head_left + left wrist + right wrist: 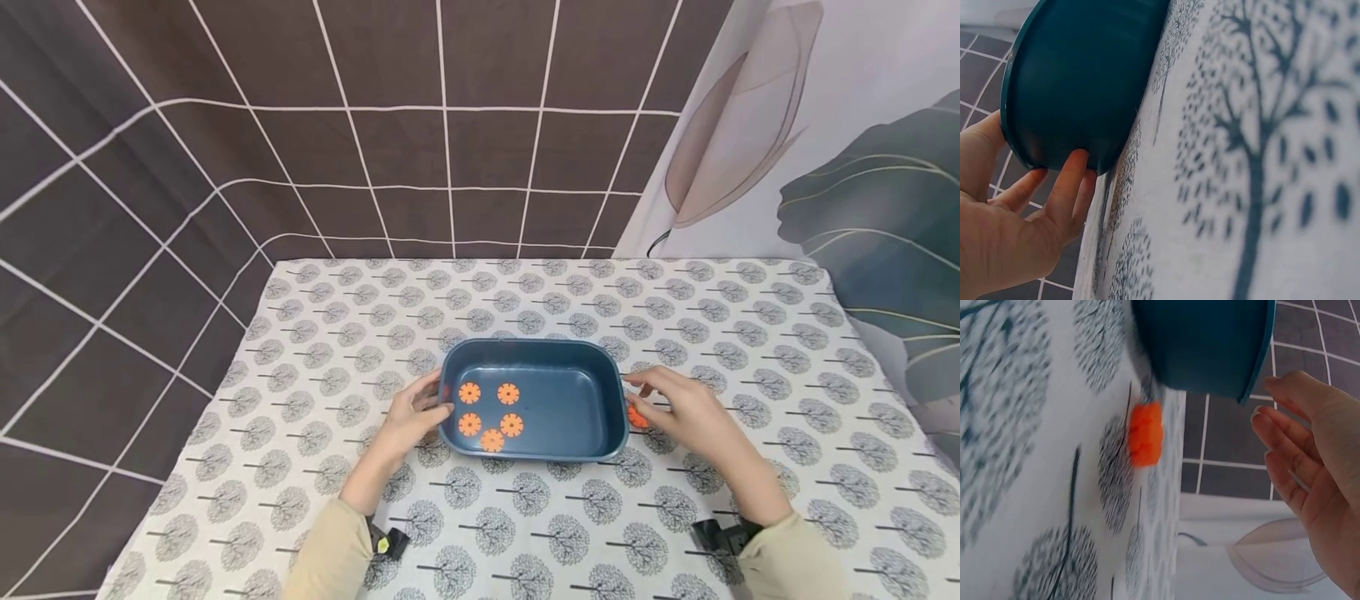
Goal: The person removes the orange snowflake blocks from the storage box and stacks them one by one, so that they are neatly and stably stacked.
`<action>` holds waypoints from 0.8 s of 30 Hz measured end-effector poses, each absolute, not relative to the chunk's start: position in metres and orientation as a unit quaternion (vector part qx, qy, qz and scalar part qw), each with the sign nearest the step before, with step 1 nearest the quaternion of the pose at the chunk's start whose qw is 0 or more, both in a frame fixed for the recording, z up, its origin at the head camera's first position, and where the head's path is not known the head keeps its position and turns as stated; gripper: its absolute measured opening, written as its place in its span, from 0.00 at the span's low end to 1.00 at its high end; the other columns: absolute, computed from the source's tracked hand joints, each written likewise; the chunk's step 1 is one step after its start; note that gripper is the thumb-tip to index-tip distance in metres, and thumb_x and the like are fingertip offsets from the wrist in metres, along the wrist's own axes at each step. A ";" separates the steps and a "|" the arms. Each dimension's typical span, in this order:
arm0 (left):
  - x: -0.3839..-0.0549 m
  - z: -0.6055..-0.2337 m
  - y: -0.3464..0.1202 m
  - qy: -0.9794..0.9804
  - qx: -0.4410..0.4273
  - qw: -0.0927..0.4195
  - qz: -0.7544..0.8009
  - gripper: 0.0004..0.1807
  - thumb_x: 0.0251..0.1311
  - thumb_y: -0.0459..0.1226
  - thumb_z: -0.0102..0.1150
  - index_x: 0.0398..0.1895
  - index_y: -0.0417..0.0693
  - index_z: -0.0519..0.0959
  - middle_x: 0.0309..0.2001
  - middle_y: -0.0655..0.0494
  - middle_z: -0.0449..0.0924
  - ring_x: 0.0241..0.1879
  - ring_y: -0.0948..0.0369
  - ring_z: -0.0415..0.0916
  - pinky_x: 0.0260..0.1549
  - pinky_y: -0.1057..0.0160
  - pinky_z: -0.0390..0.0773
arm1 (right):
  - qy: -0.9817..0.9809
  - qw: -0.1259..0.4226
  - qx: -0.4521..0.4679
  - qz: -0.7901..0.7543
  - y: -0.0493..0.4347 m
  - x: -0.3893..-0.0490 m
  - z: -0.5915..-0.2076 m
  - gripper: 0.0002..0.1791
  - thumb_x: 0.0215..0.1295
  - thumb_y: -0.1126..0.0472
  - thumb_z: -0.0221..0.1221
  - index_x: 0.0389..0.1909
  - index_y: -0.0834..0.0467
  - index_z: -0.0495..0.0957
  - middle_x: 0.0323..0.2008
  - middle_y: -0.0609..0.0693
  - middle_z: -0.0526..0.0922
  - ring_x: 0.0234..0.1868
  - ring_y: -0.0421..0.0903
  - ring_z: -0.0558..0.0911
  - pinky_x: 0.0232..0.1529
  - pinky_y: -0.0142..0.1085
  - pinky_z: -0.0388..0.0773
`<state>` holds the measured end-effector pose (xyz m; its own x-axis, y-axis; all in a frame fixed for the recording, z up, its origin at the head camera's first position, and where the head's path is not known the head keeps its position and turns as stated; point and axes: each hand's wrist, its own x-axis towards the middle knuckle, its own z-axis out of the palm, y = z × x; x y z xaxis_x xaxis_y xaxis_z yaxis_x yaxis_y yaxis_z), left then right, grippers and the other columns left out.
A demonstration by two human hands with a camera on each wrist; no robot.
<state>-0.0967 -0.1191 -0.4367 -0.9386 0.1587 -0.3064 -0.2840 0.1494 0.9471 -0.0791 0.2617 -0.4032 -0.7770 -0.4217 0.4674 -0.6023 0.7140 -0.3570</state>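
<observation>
A dark blue rectangular plastic tub (558, 408) sits on the tree-patterned cloth. Several orange notched discs (508, 394) lie flat in its left half. My left hand (411, 419) grips the tub's left end, thumb at the rim; in the left wrist view its fingertips (1075, 164) press the outer wall. At the other end, my right hand (684, 410) hovers with loosely bent fingers and holds nothing. Below it, another orange notched piece (637, 415) is just outside the tub's right wall; it looks blurred in the right wrist view (1146, 434).
The cloth-covered table (352, 333) reaches back to a dark curtain (390, 150) with a white grid. A pale curtain with leaf prints (750, 125) hangs at the right. Dark straps with small devices (386, 542) are on both wrists.
</observation>
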 end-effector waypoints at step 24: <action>-0.087 -0.409 -0.113 0.741 -0.037 0.167 0.649 0.35 0.53 0.29 0.57 0.68 0.45 0.62 0.64 0.41 0.64 0.60 0.45 0.65 0.48 0.58 0.80 | -0.904 -0.002 0.352 0.245 0.169 -0.098 -0.410 0.24 0.54 0.54 0.66 0.53 0.55 0.76 0.44 0.47 0.81 0.40 0.41 0.79 0.39 0.37 0.80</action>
<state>-0.0874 -0.1131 -0.4085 -0.9415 0.1620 -0.2954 -0.2713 0.1553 0.9499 -0.0978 0.1691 -0.4104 -0.7528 -0.6365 0.1678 -0.6340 0.6328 -0.4445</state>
